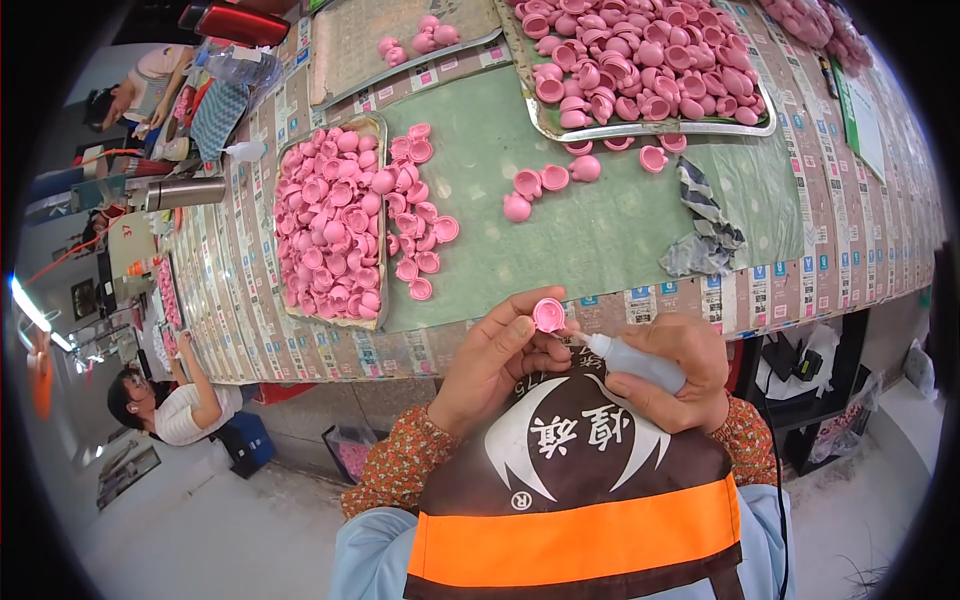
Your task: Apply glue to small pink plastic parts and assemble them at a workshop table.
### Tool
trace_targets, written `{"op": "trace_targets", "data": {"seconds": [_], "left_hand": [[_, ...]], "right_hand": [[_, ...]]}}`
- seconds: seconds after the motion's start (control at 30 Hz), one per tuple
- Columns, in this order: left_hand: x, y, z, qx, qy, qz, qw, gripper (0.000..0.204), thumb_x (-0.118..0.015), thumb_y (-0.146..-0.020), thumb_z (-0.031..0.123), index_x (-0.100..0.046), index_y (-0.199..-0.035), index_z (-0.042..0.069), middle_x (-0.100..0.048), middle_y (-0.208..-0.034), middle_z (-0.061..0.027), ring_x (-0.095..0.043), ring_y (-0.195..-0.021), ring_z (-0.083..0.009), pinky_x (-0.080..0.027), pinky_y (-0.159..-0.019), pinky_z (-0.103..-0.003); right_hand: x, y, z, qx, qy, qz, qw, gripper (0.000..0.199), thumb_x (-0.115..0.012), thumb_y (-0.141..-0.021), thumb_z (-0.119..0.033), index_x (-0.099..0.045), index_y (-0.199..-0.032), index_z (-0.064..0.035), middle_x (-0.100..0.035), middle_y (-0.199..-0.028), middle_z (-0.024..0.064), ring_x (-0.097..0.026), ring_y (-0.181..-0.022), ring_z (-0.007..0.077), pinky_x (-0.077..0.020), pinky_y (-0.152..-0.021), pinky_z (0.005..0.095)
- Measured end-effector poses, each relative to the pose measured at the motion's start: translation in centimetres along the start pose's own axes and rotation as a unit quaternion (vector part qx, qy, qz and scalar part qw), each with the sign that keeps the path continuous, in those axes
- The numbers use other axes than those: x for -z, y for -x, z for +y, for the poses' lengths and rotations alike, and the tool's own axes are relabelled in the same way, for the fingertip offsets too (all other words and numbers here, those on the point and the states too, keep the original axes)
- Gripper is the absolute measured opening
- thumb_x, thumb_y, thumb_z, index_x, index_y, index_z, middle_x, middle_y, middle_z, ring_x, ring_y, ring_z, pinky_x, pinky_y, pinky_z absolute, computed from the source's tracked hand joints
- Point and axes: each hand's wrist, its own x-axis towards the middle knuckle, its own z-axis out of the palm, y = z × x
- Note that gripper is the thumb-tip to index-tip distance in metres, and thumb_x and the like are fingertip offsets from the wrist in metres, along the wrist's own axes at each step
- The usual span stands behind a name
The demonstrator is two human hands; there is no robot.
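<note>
Our left hand [492, 362] pinched the pink cap [548, 314] upright; our right hand [680, 370] gripped the squeeze bottle [632, 361], nozzle pointing left at it, nearly touching.

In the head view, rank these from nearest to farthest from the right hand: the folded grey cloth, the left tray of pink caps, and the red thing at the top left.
From the right hand, which holds a squeeze bottle:
1. Folded grey cloth, just beyond the hand on the green mat.
2. Left tray of pink caps, far over to the left.
3. Red thing, at the far top-left corner of the table.
</note>
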Motion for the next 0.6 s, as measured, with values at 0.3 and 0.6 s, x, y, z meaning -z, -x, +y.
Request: {"op": "trace_targets", "data": {"seconds": [0.3, 0.6], "left_hand": [[-0.41, -0.14, -0.09, -0.004, 0.007, 0.005, 1.000, 0.051, -0.057, -0.101, 0.025, -0.040, -0.144, 0.004, -0.062, -0.125, -0.0164, -0.067, -0.096, -0.0161, -0.058, -0.087, -0.033], [-0.75, -0.03, 0.06, -0.003, -0.011, 0.009, 1.000, 0.047, -0.057, -0.101, 0.021, -0.043, -0.142, 0.005, -0.061, -0.127, -0.0160, -0.067, -0.097, -0.0149, -0.056, -0.089, -0.031]], "right_hand": [[-0.51, -0.28, 0.04, 0.017, 0.013, -0.004, 1.000, 0.041, -0.085, -0.065, -0.007, -0.062, -0.099, -0.0028, -0.065, -0.074, 0.0111, -0.058, -0.052, 0.0234, -0.0406, -0.047, 0.0348], [-0.86, -0.33, 0.22, 0.032, 0.031, 0.009, 0.999, 0.039, -0.085, -0.065, -0.009, -0.062, -0.097, -0.0022, -0.064, -0.071, 0.0106, -0.057, -0.050, 0.0235, -0.0390, -0.045, 0.0347]]}}
